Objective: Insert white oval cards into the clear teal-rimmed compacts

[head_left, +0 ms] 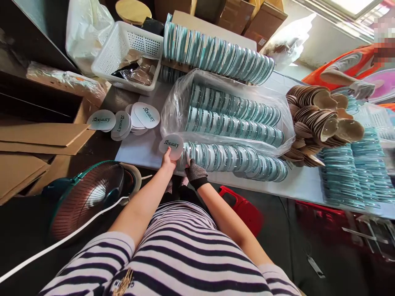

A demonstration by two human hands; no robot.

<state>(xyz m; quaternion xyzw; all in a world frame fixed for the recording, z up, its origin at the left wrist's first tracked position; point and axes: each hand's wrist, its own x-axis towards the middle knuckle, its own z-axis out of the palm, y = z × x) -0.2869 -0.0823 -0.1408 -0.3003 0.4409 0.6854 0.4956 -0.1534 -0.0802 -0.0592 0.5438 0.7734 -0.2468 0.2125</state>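
Observation:
My left hand (168, 161), bare, pinches a round white card (173, 144) printed with "beauty" lettering, at the left end of the nearest row of discs. My right hand (196, 170) wears a dark dotted glove with bare fingertips. Its fingers are bent against the first of the round glass discs (216, 157), which stand on edge in a long row; what they grip there is hidden. More printed cards (145, 116) lie in loose piles to the left of my hands. Behind the near row, two more rows of discs (234, 123) sit in a clear plastic bag (174, 98).
Another disc row (216, 51) stands at the back beside a white basket (106, 61) holding scraps. Brown stacked pieces (321, 119) and glass stacks (342, 172) fill the right side. A fan (89, 197) and red stool (247, 209) flank me. A co-worker's gloved hand (362, 89) is at far right.

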